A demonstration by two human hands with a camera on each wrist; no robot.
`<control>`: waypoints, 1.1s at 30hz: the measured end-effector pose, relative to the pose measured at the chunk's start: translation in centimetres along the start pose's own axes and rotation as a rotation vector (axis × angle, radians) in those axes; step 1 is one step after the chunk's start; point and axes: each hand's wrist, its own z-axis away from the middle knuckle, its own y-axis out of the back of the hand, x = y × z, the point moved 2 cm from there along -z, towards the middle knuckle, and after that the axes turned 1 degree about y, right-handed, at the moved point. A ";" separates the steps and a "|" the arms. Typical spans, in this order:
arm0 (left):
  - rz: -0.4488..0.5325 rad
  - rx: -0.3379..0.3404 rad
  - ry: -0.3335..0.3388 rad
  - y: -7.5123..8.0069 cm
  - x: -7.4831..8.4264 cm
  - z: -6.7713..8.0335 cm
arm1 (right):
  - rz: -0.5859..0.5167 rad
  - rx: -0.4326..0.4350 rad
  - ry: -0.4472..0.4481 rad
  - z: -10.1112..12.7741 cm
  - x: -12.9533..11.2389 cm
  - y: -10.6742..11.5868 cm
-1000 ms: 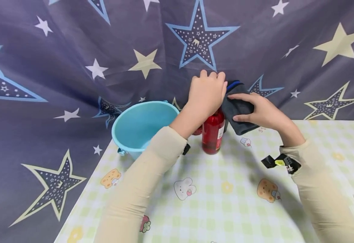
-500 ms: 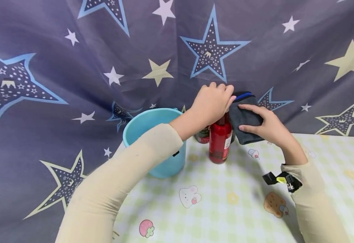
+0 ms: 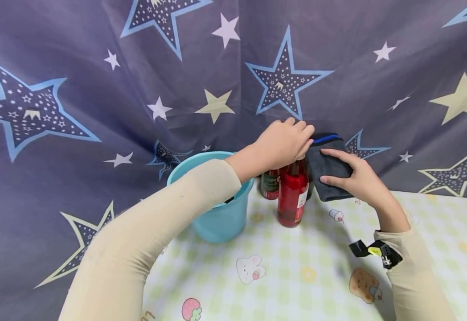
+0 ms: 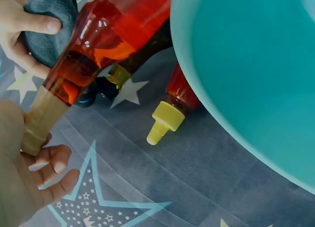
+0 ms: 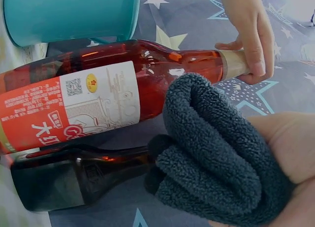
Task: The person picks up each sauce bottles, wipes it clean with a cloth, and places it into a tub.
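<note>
The red bottle (image 3: 293, 196) stands upright on the bench (image 3: 297, 272), its tan cap end held from above by the left hand (image 3: 283, 145), whose fingers (image 4: 49, 170) curl round the bottle top and grip it. In the right wrist view the same hand (image 5: 251, 32) closes on the pale neck while the bottle's white and red label (image 5: 74, 106) faces the camera. Just to the right of those fingers, the right hand (image 3: 355, 178) holds a folded dark grey cloth (image 3: 327, 171) with a blue edge, fingers (image 3: 335, 154) laid fairly straight over the front of it and pressing it against the bottle's shoulder; from the right wrist the cloth (image 5: 216, 163) sits bunched against the glass.

Behind and just left of the red bottle stand more bottles: a dark one (image 5: 74, 180) close beside it, and another with a yellow cap (image 4: 162, 122) seen from the left wrist. Left of the gripping fingers, under the left forearm, a light blue bucket (image 3: 217, 218) rests on the bench, touching or nearly touching the bottles. The bench wears a pale green checked cover with cartoon animals. A dark blue-grey curtain with stars (image 3: 285, 82) hangs behind everything. Both arms wear beige sleeves (image 3: 157, 236), with a black strap (image 3: 374, 252) at the right wrist.
</note>
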 end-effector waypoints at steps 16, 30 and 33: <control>0.040 -0.083 -0.252 -0.9 -1.8 -0.9 | -0.026 0.015 -0.014 0.5 0.3 0.5; 0.062 -0.146 -0.297 -0.4 -2.3 -1.7 | -0.055 0.046 0.000 0.6 0.4 1.8; 0.069 -0.150 -0.303 -0.3 -2.3 -1.6 | -0.077 0.058 -0.011 1.0 0.6 2.0</control>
